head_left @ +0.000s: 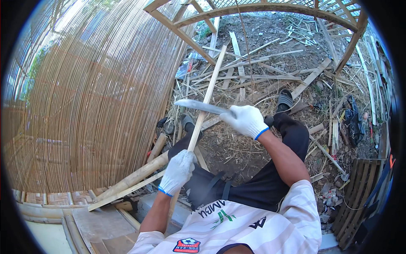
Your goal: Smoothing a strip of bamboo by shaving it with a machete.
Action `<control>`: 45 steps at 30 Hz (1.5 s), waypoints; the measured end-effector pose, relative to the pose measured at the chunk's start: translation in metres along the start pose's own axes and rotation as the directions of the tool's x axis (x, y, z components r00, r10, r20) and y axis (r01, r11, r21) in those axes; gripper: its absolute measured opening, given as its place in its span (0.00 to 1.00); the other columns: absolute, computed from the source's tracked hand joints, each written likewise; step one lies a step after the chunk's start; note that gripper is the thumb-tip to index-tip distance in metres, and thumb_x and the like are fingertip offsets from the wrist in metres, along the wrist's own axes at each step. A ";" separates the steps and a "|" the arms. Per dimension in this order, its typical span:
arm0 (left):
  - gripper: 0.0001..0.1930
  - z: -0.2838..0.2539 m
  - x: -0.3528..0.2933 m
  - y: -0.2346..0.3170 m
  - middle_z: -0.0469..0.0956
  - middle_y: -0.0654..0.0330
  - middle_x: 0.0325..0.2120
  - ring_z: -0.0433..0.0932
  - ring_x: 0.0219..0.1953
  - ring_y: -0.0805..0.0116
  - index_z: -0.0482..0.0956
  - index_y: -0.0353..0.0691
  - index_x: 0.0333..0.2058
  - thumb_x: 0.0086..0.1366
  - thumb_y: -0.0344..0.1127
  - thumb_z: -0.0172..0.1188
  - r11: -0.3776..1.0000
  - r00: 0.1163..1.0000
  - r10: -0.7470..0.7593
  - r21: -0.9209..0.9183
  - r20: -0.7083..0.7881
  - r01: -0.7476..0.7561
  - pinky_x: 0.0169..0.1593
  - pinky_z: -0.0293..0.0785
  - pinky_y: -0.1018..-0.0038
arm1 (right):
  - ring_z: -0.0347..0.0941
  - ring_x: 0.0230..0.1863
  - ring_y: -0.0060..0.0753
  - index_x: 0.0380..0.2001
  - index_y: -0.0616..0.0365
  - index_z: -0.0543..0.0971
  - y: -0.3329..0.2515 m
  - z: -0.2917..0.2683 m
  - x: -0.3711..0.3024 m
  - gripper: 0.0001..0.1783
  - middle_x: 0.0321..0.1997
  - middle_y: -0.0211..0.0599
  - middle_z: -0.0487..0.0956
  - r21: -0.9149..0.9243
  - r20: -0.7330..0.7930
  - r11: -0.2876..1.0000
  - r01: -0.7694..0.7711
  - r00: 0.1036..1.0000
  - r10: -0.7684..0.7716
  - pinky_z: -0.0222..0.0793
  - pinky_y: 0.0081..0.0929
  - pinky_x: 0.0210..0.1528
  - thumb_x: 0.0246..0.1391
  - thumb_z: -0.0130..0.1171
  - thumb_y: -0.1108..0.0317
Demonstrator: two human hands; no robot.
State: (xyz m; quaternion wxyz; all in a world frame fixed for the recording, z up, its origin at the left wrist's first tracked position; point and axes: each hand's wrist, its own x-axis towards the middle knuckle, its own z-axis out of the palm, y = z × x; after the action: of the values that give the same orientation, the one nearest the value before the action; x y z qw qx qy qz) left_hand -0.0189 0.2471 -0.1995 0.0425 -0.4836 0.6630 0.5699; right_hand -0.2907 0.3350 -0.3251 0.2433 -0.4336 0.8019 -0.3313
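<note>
My left hand [177, 171], in a white knit glove with a blue cuff, is closed around the lower part of a long pale bamboo strip [210, 86]. The strip slants up and away from me, between my legs and past the feet. In my right hand [246, 120], gloved the same way, is the handle of a machete [198, 106]. Its blade points left and lies across the strip, a bit above the middle. Whether the edge bites into the strip I cannot tell. Most of the handle is hidden by the glove.
A bamboo-slat screen [97, 110] rises on the left. Overhead ahead is a wooden frame [266, 7]. Split bamboo pieces [270, 78] litter the ground around my sandals [285, 98]. A thick bamboo pole [135, 175] lies at left, and a slatted wooden crate [357, 199] stands at right.
</note>
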 end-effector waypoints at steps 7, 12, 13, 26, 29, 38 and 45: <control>0.13 -0.006 0.003 0.005 0.68 0.74 0.23 0.67 0.20 0.85 0.74 0.45 0.36 0.81 0.41 0.48 0.998 0.998 0.060 0.033 0.018 -0.061 0.22 0.64 0.83 | 0.84 0.37 0.58 0.33 0.54 0.83 0.003 -0.008 0.017 0.35 0.30 0.52 0.85 -0.127 -0.134 0.983 0.129 0.980 -0.146 0.77 0.50 0.41 0.59 0.54 0.28; 0.12 -0.009 -0.019 -0.004 0.66 0.73 0.21 0.67 0.20 0.83 0.73 0.44 0.35 0.80 0.42 0.51 0.986 0.991 0.097 0.129 0.089 -0.108 0.22 0.62 0.80 | 0.84 0.44 0.60 0.37 0.56 0.86 0.059 -0.025 0.047 0.49 0.36 0.56 0.86 0.139 -0.320 0.968 -0.208 0.916 0.242 0.76 0.53 0.49 0.61 0.38 0.19; 0.11 -0.010 -0.028 -0.013 0.64 0.73 0.19 0.67 0.20 0.81 0.73 0.44 0.35 0.78 0.39 0.53 0.925 0.987 0.131 0.346 0.092 -0.155 0.21 0.60 0.78 | 0.83 0.47 0.61 0.39 0.57 0.87 0.077 -0.036 0.053 0.50 0.38 0.58 0.86 0.161 -0.353 0.947 -0.278 0.880 0.318 0.76 0.53 0.51 0.63 0.35 0.19; 0.17 -0.015 -0.033 -0.010 0.68 0.76 0.25 0.64 0.23 0.87 0.76 0.44 0.37 0.80 0.50 0.53 0.991 0.996 -0.086 0.100 0.005 0.085 0.26 0.61 0.84 | 0.82 0.42 0.64 0.36 0.54 0.85 0.026 -0.001 0.017 0.39 0.33 0.56 0.85 -0.020 -0.171 0.996 -0.092 0.981 0.087 0.74 0.55 0.45 0.65 0.44 0.28; 0.17 -0.016 -0.037 -0.013 0.68 0.75 0.24 0.63 0.23 0.86 0.76 0.43 0.36 0.80 0.50 0.53 0.990 0.996 -0.086 0.114 0.001 0.085 0.26 0.61 0.83 | 0.83 0.41 0.60 0.35 0.54 0.85 0.033 -0.008 0.029 0.41 0.33 0.52 0.86 -0.123 -0.196 0.988 -0.093 0.978 0.068 0.75 0.53 0.43 0.64 0.43 0.25; 0.21 -0.032 -0.048 -0.025 0.67 0.70 0.21 0.65 0.22 0.79 0.74 0.40 0.32 0.80 0.50 0.49 0.934 0.997 0.069 0.349 0.041 -0.079 0.26 0.63 0.76 | 0.81 0.47 0.64 0.41 0.56 0.87 0.064 -0.017 0.049 0.46 0.39 0.57 0.85 0.079 -0.233 0.975 -0.206 0.947 0.219 0.74 0.51 0.49 0.65 0.38 0.24; 0.20 -0.034 -0.055 -0.009 0.68 0.64 0.20 0.67 0.22 0.74 0.75 0.38 0.31 0.78 0.48 0.50 0.922 1.000 0.000 0.387 -0.009 0.003 0.29 0.66 0.71 | 0.81 0.51 0.65 0.42 0.57 0.87 0.074 -0.011 0.067 0.49 0.44 0.59 0.85 0.093 -0.263 0.947 -0.309 0.909 0.322 0.73 0.51 0.56 0.65 0.34 0.22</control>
State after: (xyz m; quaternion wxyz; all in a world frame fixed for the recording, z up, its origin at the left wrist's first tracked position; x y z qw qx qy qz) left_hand 0.0332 0.2535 -0.1602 0.1345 -0.4689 0.7622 0.4255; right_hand -0.3714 0.3110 -0.3794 0.1907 -0.2420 0.8789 -0.3641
